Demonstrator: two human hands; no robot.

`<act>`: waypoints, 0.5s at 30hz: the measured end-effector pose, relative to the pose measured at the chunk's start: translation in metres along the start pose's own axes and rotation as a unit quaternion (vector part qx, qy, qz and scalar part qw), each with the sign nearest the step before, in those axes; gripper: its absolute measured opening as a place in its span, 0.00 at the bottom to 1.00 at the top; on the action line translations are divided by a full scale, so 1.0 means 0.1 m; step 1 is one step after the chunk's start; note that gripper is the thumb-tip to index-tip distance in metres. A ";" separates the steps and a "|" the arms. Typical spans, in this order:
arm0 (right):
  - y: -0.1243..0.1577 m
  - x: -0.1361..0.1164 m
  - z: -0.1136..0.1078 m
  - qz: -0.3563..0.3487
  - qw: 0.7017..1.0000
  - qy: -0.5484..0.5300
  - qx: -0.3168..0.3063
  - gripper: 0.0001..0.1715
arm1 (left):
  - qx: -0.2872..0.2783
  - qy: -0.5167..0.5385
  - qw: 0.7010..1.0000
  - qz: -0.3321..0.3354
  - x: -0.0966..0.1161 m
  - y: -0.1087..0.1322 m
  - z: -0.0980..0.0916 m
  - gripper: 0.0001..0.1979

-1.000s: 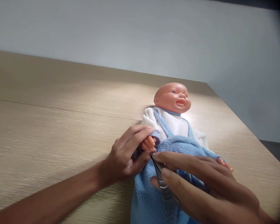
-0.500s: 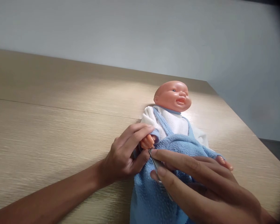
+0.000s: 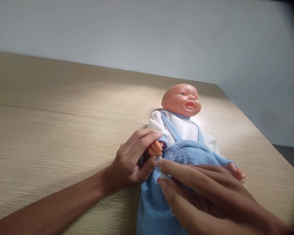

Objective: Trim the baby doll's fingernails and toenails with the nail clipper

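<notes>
A baby doll [image 3: 178, 99] lies on its back, dressed in a white top and blue fleece overalls [image 3: 156, 209]. My left hand [image 3: 131, 156] is closed around the doll's small hand [image 3: 155, 148], with fingers over the blue cuff and thumb underneath. In my right hand [image 3: 205, 192], a small silver nail clipper [image 3: 164, 175] is pinched between thumb and fingers. Its tip is right by the doll's fingers; whether it touches them I cannot tell. Much of the clipper is hidden behind my fingers.
The doll rests on a light wood-grain table [image 3: 63, 137] with a thin seam running across it. Behind the table stands a plain grey wall [image 3: 127, 36]. The table's right edge [image 3: 257, 127] slants down past the doll's other hand [image 3: 236, 171].
My right thumb has shifted slightly left and the clipper has turned a little, so its top face shows more. My left hand keeps its hold on the doll's hand.
</notes>
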State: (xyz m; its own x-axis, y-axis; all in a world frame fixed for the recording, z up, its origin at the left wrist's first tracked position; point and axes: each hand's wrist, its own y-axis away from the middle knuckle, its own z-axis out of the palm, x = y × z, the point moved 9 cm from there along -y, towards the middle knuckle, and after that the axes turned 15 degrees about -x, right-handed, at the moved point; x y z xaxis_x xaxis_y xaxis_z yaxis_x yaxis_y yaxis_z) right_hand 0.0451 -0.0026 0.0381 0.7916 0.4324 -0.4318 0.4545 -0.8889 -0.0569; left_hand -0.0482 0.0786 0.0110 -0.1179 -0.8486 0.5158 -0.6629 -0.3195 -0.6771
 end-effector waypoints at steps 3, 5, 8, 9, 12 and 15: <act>0.02 0.02 -0.01 0.005 1.000 -0.004 0.003 0.26 | 0.001 -0.004 1.000 0.001 0.00 0.01 0.00 0.21; 0.02 0.02 0.01 -0.001 1.000 -0.024 -0.006 0.24 | 0.002 -0.005 1.000 0.000 -0.01 0.01 0.00 0.21; 0.01 0.01 0.04 -0.015 0.998 -0.051 -0.017 0.24 | -0.001 0.002 1.000 0.000 -0.02 0.01 0.01 0.21; 0.01 0.02 0.03 -0.015 0.999 -0.048 -0.012 0.23 | -0.001 0.004 1.000 0.001 -0.02 0.01 0.01 0.21; 0.00 0.03 0.00 0.001 1.000 -0.015 0.009 0.22 | -0.001 0.005 1.000 0.001 -0.01 0.01 0.01 0.20; 0.00 0.03 -0.02 0.013 1.000 0.012 0.013 0.24 | -0.003 0.002 1.000 0.002 -0.01 0.01 0.02 0.20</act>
State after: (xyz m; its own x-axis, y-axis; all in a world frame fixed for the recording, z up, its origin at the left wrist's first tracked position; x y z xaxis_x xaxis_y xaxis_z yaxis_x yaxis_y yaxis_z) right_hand 0.0477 -0.0011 0.0386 0.8127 0.4116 -0.4123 0.4227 -0.9037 -0.0690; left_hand -0.0474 0.0787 0.0092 -0.1232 -0.8484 0.5149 -0.6673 -0.3132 -0.6757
